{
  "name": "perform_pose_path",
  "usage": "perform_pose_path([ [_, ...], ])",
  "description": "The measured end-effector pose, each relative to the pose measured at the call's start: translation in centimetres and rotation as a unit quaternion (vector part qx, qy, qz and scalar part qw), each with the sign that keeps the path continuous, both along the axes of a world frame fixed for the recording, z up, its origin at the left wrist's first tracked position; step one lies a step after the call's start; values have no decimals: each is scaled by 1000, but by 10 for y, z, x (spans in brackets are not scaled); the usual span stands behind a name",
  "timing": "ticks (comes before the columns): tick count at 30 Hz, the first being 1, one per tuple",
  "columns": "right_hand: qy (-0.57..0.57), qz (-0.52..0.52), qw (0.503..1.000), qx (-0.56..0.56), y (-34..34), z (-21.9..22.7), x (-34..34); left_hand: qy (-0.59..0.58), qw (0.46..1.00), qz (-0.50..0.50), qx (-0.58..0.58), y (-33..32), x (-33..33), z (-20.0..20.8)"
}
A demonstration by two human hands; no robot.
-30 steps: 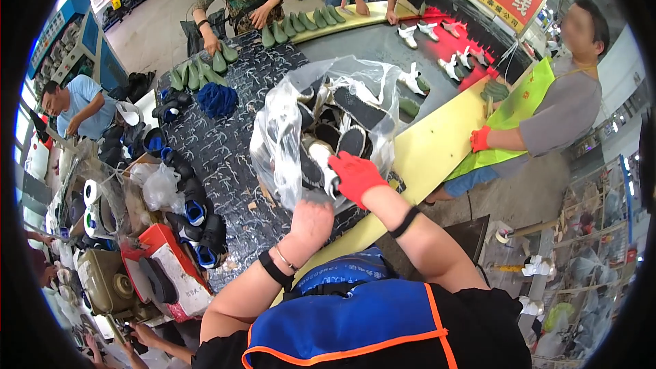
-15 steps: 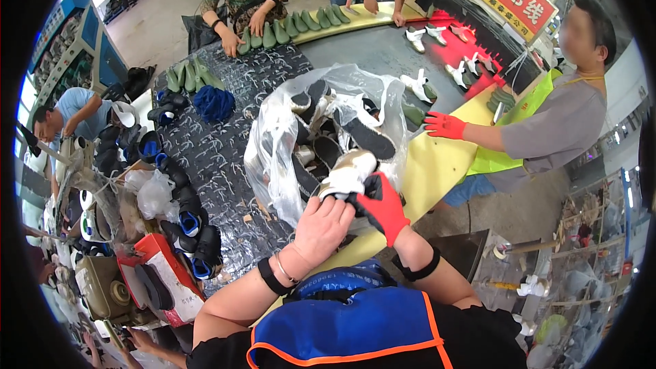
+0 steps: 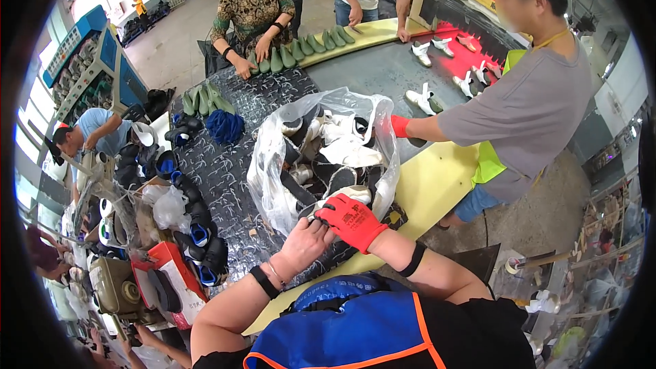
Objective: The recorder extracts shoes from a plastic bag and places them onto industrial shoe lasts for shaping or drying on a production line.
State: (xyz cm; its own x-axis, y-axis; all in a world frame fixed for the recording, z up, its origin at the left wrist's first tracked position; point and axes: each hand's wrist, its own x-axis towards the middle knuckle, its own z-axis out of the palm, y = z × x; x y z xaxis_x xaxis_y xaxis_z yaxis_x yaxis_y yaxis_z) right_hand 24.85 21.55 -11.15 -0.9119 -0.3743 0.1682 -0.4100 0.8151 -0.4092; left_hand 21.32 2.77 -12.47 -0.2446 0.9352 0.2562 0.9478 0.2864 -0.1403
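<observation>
A clear plastic bag [image 3: 263, 184] full of white and black shoe uppers [image 3: 352, 152] stands open in front of me on the table. At its near edge my bare left hand [image 3: 305, 240] has its fingers bent and pinched on the edge of a white shoe upper [image 3: 350, 195]. My right hand [image 3: 352, 222], in a red and black glove, is closed on the same upper, right beside the left fingertips. The fingers hide most of the edge between them. Both hands nearly touch each other.
Green shoe lasts [image 3: 297, 51] line the far edge of the yellow-edged table [image 3: 437, 171]. At right a co-worker's red-gloved hand [image 3: 400, 125] is beside the bag. Shoes on lasts [image 3: 420, 99] lie beyond. Dark shoes [image 3: 198, 232] and a red box [image 3: 164, 260] are at left.
My hands have come down and left, nearer to me, with the upper turned between them. The co-worker at right has leaned in and reached toward the bag. My view has shifted somewhat.
</observation>
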Motion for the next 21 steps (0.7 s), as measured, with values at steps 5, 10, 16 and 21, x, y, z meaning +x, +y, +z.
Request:
perform_pose_path([
  [5,-119,13,951,-283,29,18,14,-111,993,33,24,-18,6,14],
  [10,-243,4,891,-383,70,28,6,-202,953,141,177,-31,21,31],
  [16,-26,-262,960,95,84,23,-47,-555,708,236,366,-43,20,5],
  [21,-45,-291,951,91,103,21,-63,-709,469,207,484,-72,27,48],
])
